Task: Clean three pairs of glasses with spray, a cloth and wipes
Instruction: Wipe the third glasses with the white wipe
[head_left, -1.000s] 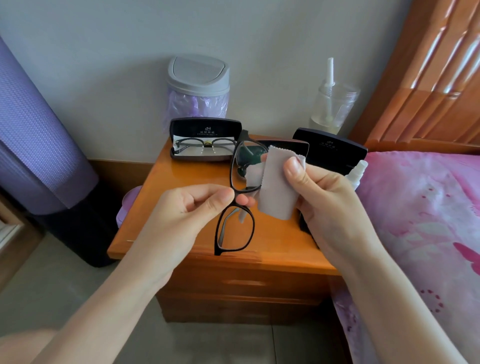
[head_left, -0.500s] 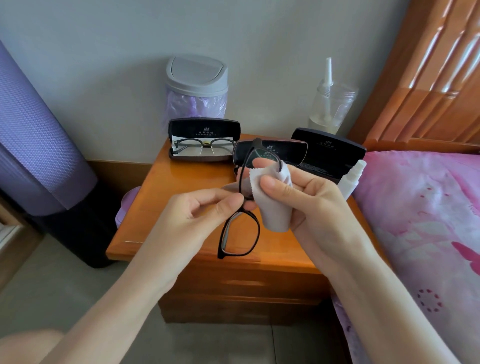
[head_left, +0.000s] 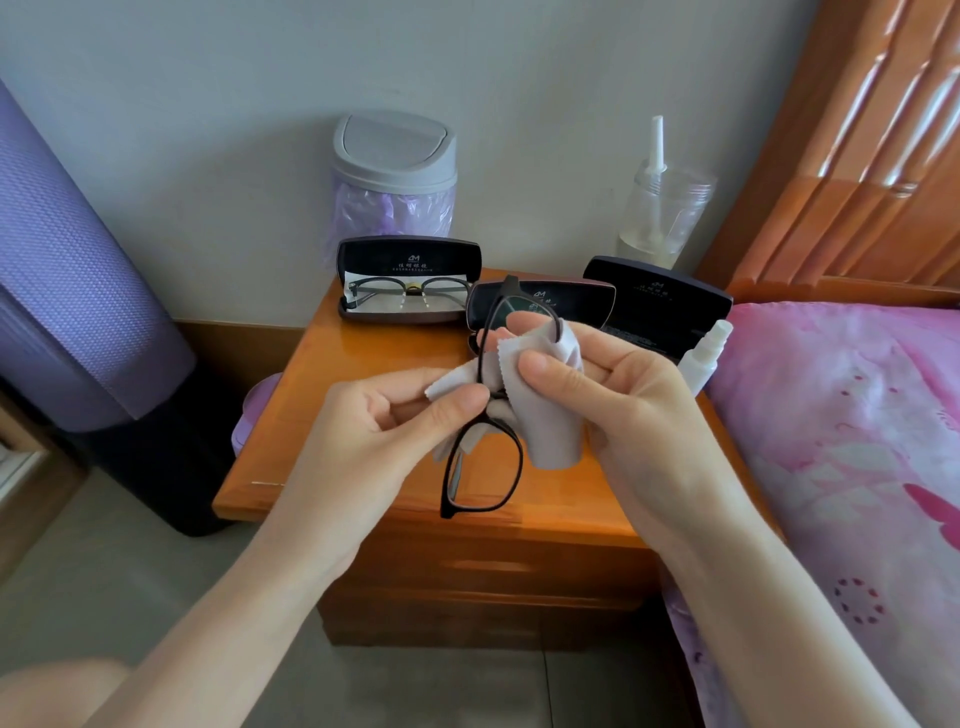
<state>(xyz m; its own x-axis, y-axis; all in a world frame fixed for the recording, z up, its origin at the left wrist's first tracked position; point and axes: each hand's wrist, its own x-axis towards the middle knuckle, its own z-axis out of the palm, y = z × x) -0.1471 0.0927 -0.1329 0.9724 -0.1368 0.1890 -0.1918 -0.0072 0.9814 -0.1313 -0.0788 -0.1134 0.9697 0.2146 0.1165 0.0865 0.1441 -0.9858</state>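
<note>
Hanging on end above the nightstand (head_left: 363, 374), the black glasses (head_left: 480, 467) are being pinched at the bridge by the left hand (head_left: 384, 426). The right hand (head_left: 623, 395) is pinching the cloth (head_left: 550, 426) around the upper lens, thumb in front. A spray bottle (head_left: 701, 358) is standing just beyond that hand, and another pair (head_left: 410, 291) is lying in an open case (head_left: 410, 260) behind.
</note>
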